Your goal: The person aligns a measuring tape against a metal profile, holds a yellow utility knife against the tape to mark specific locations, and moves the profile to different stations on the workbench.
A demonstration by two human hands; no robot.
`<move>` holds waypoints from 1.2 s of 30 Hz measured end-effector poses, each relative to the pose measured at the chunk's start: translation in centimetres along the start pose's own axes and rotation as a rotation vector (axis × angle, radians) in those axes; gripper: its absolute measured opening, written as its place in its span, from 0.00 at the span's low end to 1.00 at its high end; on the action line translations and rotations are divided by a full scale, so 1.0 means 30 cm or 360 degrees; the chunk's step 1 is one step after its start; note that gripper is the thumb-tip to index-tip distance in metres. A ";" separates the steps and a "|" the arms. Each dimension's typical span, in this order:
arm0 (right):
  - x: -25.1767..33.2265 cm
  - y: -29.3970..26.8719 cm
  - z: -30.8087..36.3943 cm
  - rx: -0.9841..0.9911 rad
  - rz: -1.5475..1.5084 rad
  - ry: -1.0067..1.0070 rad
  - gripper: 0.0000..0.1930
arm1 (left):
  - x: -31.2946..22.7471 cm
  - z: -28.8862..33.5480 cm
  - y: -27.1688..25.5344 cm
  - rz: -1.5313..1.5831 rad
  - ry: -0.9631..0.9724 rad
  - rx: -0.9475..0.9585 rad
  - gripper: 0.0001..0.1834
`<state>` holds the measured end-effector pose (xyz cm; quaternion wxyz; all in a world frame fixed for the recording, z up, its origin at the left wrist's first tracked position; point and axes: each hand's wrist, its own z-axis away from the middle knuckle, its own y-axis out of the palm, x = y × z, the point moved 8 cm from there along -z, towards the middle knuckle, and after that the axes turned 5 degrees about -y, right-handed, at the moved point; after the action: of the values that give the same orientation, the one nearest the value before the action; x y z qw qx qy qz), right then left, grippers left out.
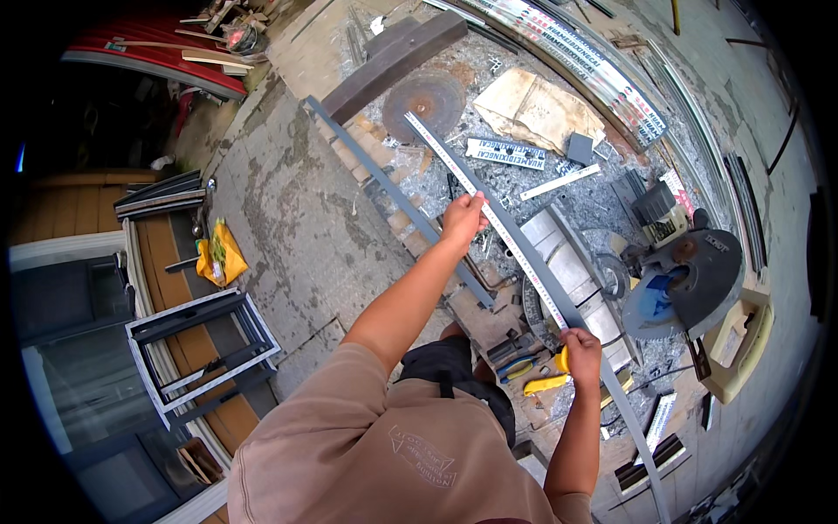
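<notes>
A long grey metal profile (625,410) runs slantwise in front of me, across the workbench. Along it lies the extended blade of a tape measure (524,256). My left hand (464,220) is closed around the profile partway along, its thumb pressing on the blade. Nearer to me, my right hand (583,351) grips the yellow tape measure case (562,359) against the same profile. Just left of the right hand are a yellow-handled tool (546,384) and pliers with blue and yellow handles (518,368). The fingers beneath the profile are partly hidden.
A miter saw (690,279) with a large toothed disc stands to the right. Another grey profile (393,196) lies along the bench's left side. Scraps, a round saw blade (425,103) and a cardboard sheet (532,109) cover the far part. Window frames (205,349) lie at the left.
</notes>
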<state>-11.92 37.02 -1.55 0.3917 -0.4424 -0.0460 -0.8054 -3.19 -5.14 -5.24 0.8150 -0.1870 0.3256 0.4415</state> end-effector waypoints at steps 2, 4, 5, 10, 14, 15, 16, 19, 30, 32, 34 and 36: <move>0.007 -0.007 -0.003 0.0015 0.0045 -0.0058 0.13 | -0.005 0.004 -0.002 -0.0084 -0.0002 -0.0034 0.20; 0.029 0.007 -0.003 0.0003 0.0029 -0.0079 0.13 | -0.011 -0.004 -0.018 -0.0137 0.0006 -0.0058 0.21; 0.038 0.012 -0.005 -0.0009 0.0020 -0.0096 0.13 | -0.011 -0.006 -0.025 -0.0183 0.0009 -0.0080 0.21; 0.035 -0.033 -0.017 -0.0098 0.0172 -0.0027 0.14 | 0.027 0.008 0.017 -0.0102 0.0044 -0.0098 0.22; 0.079 -0.017 -0.012 -0.0166 0.0287 -0.0018 0.16 | 0.154 0.011 -0.007 -0.0210 0.0121 -0.0336 0.20; 0.091 -0.029 -0.009 -0.0212 0.0354 -0.0014 0.16 | 0.149 0.036 0.003 -0.0334 0.0206 -0.0452 0.19; 0.075 -0.036 -0.018 -0.0234 0.0417 -0.0035 0.16 | 0.190 0.048 0.041 -0.0140 0.0078 -0.0313 0.23; 0.072 -0.037 -0.024 -0.0245 0.0497 -0.0088 0.16 | 0.269 0.073 0.142 0.0321 -0.0210 0.0157 0.26; 0.100 -0.086 -0.003 -0.0346 0.0651 -0.0127 0.17 | 0.236 0.040 0.156 0.0333 -0.0197 0.0111 0.16; 0.084 -0.126 0.019 -0.0395 0.0628 -0.0105 0.18 | 0.218 0.031 0.143 0.0346 -0.0164 0.0058 0.17; 0.041 -0.173 0.058 -0.0442 0.0616 -0.0043 0.18 | 0.217 0.034 0.132 0.0348 -0.0150 0.0012 0.17; -0.007 -0.231 0.127 -0.0531 0.0547 -0.0026 0.19 | 0.212 0.042 0.143 0.0336 -0.0159 -0.0011 0.17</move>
<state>-13.94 43.50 2.49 0.4441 -0.5088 0.1606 -0.7198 -3.80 1.73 -8.84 0.7784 -0.1320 0.3010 0.5348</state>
